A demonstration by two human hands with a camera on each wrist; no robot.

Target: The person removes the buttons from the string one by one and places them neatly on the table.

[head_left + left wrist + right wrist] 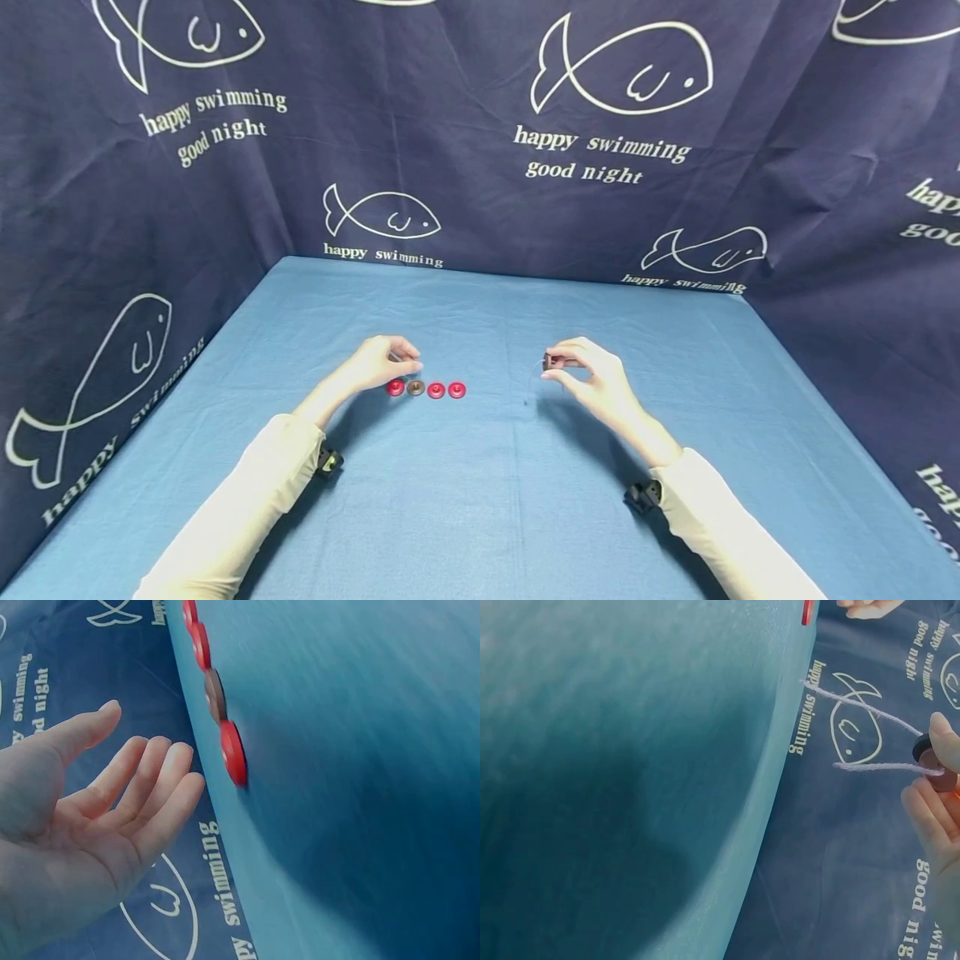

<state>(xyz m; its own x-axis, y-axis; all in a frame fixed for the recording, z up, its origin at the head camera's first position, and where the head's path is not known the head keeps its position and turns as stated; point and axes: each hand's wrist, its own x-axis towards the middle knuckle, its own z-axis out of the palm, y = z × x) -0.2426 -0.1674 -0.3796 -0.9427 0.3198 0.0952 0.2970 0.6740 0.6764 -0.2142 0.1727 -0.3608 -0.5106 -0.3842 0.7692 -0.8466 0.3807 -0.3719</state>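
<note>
Pale sleeves (240, 500) up front; here's the right hand (603, 383), grip pinched close on a small brown piece (934, 771) trailing pale string (885, 766) above the blue surface (450, 500); left hand (375, 362), grip loose, holding nothing, hovers by three red discs (437, 390) and one brown disc (416, 387); fish-print cloth (465, 100) behind

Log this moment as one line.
left hand: holds nothing | right hand: pinches brown piece, pale string extending from it | blue cloth: row of three red discs, brown disc second from left
</note>
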